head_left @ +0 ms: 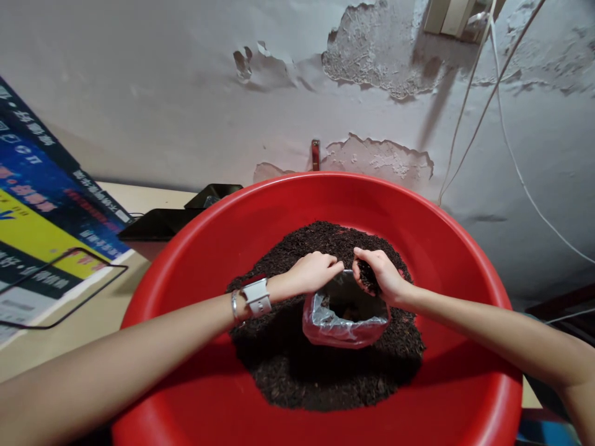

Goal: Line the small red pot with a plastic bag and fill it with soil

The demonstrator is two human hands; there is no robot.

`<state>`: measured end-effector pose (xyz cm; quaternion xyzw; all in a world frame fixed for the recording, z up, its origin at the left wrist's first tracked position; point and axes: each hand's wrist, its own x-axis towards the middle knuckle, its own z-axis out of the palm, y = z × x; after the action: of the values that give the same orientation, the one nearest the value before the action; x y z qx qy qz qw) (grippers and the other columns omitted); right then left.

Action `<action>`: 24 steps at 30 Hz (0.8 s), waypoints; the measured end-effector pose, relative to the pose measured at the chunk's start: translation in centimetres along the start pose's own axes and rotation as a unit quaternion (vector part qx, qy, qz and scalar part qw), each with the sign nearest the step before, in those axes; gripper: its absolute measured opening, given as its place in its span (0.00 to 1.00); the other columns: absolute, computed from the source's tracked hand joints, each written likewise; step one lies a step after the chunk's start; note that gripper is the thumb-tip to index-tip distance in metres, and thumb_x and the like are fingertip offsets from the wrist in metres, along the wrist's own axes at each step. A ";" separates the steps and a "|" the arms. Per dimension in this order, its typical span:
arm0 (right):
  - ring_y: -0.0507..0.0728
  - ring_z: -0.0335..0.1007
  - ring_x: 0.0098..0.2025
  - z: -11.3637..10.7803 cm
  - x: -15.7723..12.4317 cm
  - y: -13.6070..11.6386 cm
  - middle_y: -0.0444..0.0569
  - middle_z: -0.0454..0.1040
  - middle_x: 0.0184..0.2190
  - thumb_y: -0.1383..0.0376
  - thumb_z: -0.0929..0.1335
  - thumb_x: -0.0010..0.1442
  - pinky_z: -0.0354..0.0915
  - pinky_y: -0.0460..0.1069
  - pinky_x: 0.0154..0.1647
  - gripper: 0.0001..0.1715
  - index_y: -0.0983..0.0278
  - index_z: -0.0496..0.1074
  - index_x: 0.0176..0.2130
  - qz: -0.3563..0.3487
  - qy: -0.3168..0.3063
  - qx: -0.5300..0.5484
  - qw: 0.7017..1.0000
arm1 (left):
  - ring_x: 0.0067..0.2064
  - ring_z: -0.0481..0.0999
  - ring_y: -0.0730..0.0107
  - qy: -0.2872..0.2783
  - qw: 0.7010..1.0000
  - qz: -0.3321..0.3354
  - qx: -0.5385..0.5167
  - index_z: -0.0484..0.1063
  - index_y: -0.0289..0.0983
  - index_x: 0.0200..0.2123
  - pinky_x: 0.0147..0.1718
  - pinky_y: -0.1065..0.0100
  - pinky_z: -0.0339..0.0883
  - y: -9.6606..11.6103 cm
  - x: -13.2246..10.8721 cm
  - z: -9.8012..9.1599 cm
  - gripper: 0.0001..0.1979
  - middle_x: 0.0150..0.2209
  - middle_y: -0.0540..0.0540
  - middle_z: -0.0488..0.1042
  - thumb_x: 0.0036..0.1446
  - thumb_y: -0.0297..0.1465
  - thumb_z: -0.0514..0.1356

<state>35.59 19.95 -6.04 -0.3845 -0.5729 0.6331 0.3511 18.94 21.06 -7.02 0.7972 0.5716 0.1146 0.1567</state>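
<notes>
A big red plastic basin (218, 248) fills the middle of the view and holds a heap of dark loose leaves (288, 365). A small clear plastic bag (341, 325) with a rolled rim stands open in the heap. My left hand (313, 272), with a white watch and a bangle on the wrist, pinches the far edge of the bag's mouth. My right hand (379, 272) is curled around a clump of the dark leaves just above the bag's opening.
A blue and yellow printed box (41, 217) leans at the left on a pale table (93, 310), with a thin black wire frame over it. Black flat objects (162, 223) lie behind the basin. A peeling wall with white cables (483, 111) stands close behind.
</notes>
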 end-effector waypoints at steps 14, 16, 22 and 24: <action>0.45 0.51 0.11 0.1 0.2 0.4 0.41 0.58 0.10 0.50 0.63 0.54 0.48 0.41 0.10 0.28 0.67 0.64 0.14 -0.029 -0.008 -0.009 0.999 | 0.37 0.76 0.65 -0.058 0.998 0.014 0.000 0.76 0.38 0.35 0.37 0.70 0.64 -0.2 0.4 0.1 0.21 0.36 0.45 0.78 0.62 0.37 0.44; 0.45 0.51 0.11 0.0 0.2 0.5 0.41 0.58 0.10 0.50 0.63 0.55 0.49 0.41 0.10 0.29 0.67 0.64 0.14 -0.031 -0.010 -0.014 0.999 | 0.37 0.76 0.65 -0.057 0.998 0.018 0.002 0.76 0.38 0.35 0.37 0.70 0.64 -0.3 0.4 0.1 0.21 0.37 0.45 0.78 0.62 0.38 0.44; 0.45 0.52 0.11 -0.2 0.3 0.6 0.41 0.58 0.10 0.50 0.63 0.55 0.50 0.41 0.11 0.29 0.67 0.64 0.14 -0.030 -0.019 -0.014 0.999 | 0.36 0.76 0.65 -0.052 0.998 0.031 -0.008 0.76 0.38 0.35 0.37 0.70 0.64 -0.7 0.6 0.4 0.21 0.36 0.45 0.78 0.62 0.38 0.44; 0.45 0.52 0.11 -0.1 0.3 0.6 0.41 0.58 0.09 0.50 0.63 0.55 0.50 0.41 0.11 0.29 0.67 0.64 0.14 -0.027 -0.021 -0.013 0.999 | 0.36 0.76 0.65 -0.050 0.998 0.033 -0.007 0.76 0.38 0.35 0.37 0.70 0.64 -0.7 0.6 0.4 0.21 0.35 0.45 0.78 0.62 0.38 0.44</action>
<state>35.56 20.24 -6.64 -0.3605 -0.5982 0.6239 0.3507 18.64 21.75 -7.67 0.8192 0.5359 0.0838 0.1864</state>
